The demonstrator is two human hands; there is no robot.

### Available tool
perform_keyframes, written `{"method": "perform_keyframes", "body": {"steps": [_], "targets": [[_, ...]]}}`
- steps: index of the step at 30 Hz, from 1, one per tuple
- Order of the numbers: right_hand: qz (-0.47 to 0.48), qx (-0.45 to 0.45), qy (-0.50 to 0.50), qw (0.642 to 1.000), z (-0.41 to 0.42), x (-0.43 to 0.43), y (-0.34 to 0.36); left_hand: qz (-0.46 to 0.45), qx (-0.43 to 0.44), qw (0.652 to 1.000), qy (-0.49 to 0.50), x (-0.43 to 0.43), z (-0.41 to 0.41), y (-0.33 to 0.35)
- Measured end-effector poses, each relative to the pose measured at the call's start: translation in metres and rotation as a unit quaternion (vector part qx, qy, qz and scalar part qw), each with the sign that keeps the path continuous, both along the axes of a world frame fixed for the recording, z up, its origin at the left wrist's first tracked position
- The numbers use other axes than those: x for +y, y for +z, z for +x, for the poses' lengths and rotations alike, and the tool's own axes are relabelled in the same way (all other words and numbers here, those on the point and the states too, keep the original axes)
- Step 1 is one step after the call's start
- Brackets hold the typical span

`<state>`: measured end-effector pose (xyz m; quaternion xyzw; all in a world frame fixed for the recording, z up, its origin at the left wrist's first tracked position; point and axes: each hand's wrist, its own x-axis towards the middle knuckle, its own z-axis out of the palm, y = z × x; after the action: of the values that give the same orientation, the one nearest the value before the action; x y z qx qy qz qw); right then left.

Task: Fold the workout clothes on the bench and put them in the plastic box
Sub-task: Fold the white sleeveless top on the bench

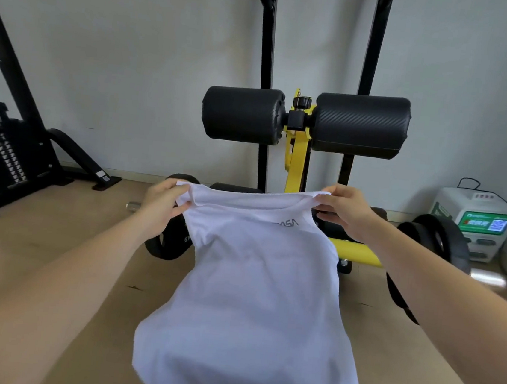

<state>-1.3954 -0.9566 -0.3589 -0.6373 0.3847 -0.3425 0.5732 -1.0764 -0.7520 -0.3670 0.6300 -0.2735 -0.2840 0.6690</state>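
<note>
Shirt (pixel 255 285) was held up in mid-air before the rollers (pixel 359 124), its top edge pinched at the corners by left hand (pixel 166 203) and right hand (pixel 348 212), presumably so it hung flat for folding; box not seen.

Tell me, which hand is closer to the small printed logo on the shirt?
The right hand. The grey logo sits just under the top edge of the white shirt on that side; the left hand grips the opposite corner, far from it.
</note>
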Motion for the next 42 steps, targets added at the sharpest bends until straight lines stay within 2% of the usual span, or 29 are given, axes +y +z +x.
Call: {"method": "perform_keyframes", "body": {"steps": [5,8,11,13,15,17,20,23,29,32,35,42], "targets": [[-0.111,0.089,-0.006,0.990,-0.032,0.023,-0.009,0.018,-0.027,0.999,-0.022,0.042,-0.032,-0.012],[-0.191,0.140,0.014,0.971,-0.048,0.034,-0.011,0.069,-0.096,0.992,-0.046,0.060,-0.045,-0.021],[-0.264,0.247,0.052,0.931,-0.063,0.045,-0.018,0.159,-0.194,0.963,-0.097,0.083,-0.064,-0.026],[-0.268,0.338,0.072,0.899,-0.073,0.056,-0.026,0.173,-0.232,0.952,-0.096,0.097,-0.073,-0.030],[-0.239,0.341,0.046,0.908,-0.085,0.066,-0.038,0.146,-0.244,0.957,-0.061,0.107,-0.082,-0.030],[-0.194,0.290,0.012,0.937,-0.096,0.081,-0.050,0.124,-0.257,0.957,-0.056,0.112,-0.096,-0.026],[-0.109,0.234,0.003,0.966,-0.112,0.107,-0.067,0.118,-0.274,0.949,-0.101,0.113,-0.129,-0.018],[-0.005,0.199,-0.004,0.980,-0.130,0.135,-0.080,0.112,-0.337,0.918,-0.178,0.113,-0.166,-0.019],[0.180,0.203,0.028,0.962,-0.161,0.177,-0.113,0.098,-0.498,0.815,-0.279,0.114,-0.225,-0.048],[0.227,0.186,0.060,0.954,-0.164,0.198,-0.132,0.107,-0.558,0.768,-0.295,0.113,-0.238,-0.066],[0.246,0.141,0.058,0.957,-0.161,0.214,-0.146,0.106,-0.590,0.750,-0.279,0.114,-0.242,-0.076],[0.263,0.119,0.044,0.956,-0.188,0.214,-0.131,0.086,-0.622,0.746,-0.222,0.116,-0.247,-0.086]]}}
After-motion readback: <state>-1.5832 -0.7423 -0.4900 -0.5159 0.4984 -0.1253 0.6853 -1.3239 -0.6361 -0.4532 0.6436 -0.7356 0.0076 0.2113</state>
